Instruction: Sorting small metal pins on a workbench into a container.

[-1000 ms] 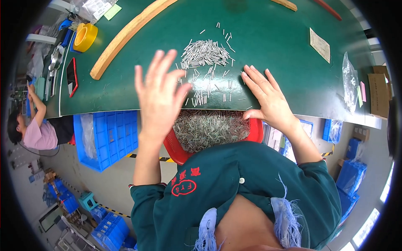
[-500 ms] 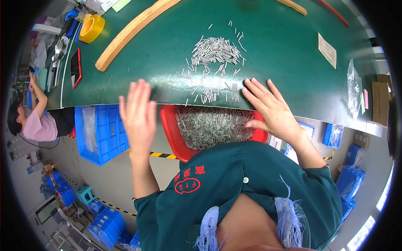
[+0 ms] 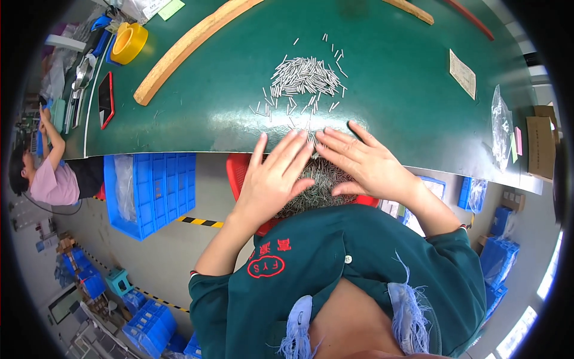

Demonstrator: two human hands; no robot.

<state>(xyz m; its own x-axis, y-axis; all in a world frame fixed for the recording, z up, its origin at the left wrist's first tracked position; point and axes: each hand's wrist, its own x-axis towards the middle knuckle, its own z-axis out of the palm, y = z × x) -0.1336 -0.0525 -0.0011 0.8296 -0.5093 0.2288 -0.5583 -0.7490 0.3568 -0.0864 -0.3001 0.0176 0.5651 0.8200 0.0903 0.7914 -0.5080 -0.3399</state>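
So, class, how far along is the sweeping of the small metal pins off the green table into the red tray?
Done: the red plastic tray already holds a heap. In hand: left hand and right hand meet at the table edge. Left: a pile of small metal pins on the green table.

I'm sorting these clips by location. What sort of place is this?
Probably a small-parts factory or workshop bench. A long green work mat carries loose small silver metal pins, a red plastic bin of the same pins sits under both hands, and stacked blue plastic crates stand on the floor.
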